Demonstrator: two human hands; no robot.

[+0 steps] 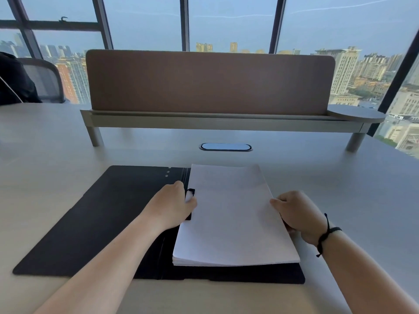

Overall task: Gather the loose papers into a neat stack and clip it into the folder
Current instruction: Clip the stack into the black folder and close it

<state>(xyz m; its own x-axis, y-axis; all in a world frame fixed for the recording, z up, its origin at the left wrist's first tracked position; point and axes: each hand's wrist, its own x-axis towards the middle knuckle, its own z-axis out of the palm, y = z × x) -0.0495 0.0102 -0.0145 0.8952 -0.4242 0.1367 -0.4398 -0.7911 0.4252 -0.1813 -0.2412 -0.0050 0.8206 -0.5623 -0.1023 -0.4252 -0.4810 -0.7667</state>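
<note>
Pale desk [340, 177], brown divider [208, 82], city windows [226, 23] behind.

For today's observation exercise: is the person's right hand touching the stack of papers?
Touching. The head view shows the right hand gripping the right edge of the paper stack, thumb resting on the top sheet, with no gap between them.

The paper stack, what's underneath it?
The paper stack lies on the right half of the open black folder. The clip shows at its left edge; the folder surface beneath is covered.
</note>
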